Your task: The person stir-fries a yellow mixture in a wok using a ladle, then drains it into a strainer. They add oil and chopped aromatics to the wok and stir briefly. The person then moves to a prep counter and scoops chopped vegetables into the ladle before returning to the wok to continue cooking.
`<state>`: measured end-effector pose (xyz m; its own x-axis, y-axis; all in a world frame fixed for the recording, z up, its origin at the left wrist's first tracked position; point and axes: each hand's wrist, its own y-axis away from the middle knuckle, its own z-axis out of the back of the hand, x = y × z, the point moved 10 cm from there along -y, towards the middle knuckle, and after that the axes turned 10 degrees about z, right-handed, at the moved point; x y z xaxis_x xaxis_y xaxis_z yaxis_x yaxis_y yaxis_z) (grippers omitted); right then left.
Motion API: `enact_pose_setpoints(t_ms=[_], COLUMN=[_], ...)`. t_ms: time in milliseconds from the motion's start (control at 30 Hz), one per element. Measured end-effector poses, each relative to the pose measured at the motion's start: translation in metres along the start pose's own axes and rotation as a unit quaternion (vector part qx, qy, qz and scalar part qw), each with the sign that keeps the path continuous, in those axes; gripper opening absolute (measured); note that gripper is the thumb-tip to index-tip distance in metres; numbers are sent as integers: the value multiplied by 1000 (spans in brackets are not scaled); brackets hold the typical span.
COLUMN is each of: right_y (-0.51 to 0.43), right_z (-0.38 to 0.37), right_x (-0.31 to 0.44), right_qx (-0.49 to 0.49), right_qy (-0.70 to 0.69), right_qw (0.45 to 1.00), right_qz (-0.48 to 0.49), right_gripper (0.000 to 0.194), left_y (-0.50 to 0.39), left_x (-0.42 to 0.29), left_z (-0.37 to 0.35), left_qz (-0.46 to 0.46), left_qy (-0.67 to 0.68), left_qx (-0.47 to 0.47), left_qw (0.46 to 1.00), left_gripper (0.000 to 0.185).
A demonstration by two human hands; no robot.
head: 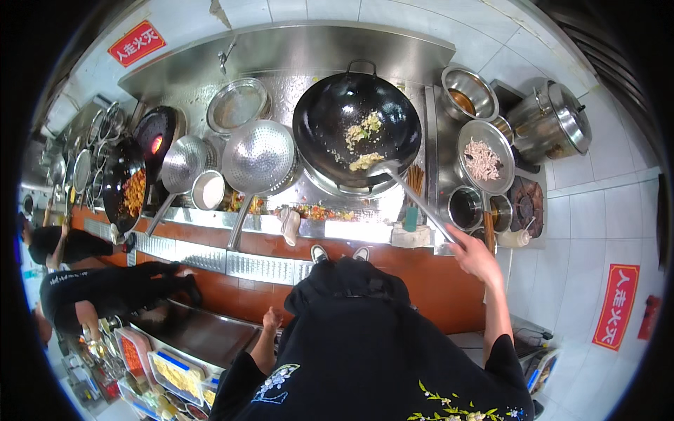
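My right hand (476, 259) grips the metal handle of a wok ladle (416, 196). The ladle's bowl rests at the near side of a large black wok (321, 123). Pale yellow, chopped food, perhaps minced garlic, lies in the wok as one patch (363, 130) near the middle and another (366, 161) beside the ladle bowl. Beside my body on the left hangs my left hand (272, 319), away from the stove; its fingers look loosely curled, and nothing shows in it.
Perforated strainers (259, 155) and a pot of white contents (208, 190) stand left of the wok. To its right are a wooden-handled strainer with pale shredded food (482, 159), steel bowls and a lidded stockpot (553, 118). Co-workers (116, 292) stand at left. A bamboo brush (415, 181) sits near the ladle.
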<state>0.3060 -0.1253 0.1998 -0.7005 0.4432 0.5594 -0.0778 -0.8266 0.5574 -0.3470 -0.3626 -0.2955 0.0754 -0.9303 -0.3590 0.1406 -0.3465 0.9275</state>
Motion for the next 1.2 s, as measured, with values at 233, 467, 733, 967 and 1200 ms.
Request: enact_pose_setpoints(t_ms=[233,467,733,967,1200], right_y=[-201,-183,-29,-52,-238], right_z=[-65,-113,-31,-32,-103], right_x=[11,33,-9,14,50], right_qx=[-156,-92,-28,16,-142], right_qy=[-312,-277,-176,-57,-445], right_qw=[930,947,983,995,875], right_qz=[116,134,49,81,125], right_gripper=[53,54,54,52,60], left_y=[1,36,-15,-7,-8], left_x=[-108,-189,-37,-12,-125], left_z=[-50,-79,-67,-77,-47], left_qz=[10,-98,-155,-333,-65], left_qy=[-68,-11,-207,-622,-118], left_qx=[60,46,109,-9,-5], left_qw=[996,994,960,709,991], left_gripper=[42,33,38,44,26])
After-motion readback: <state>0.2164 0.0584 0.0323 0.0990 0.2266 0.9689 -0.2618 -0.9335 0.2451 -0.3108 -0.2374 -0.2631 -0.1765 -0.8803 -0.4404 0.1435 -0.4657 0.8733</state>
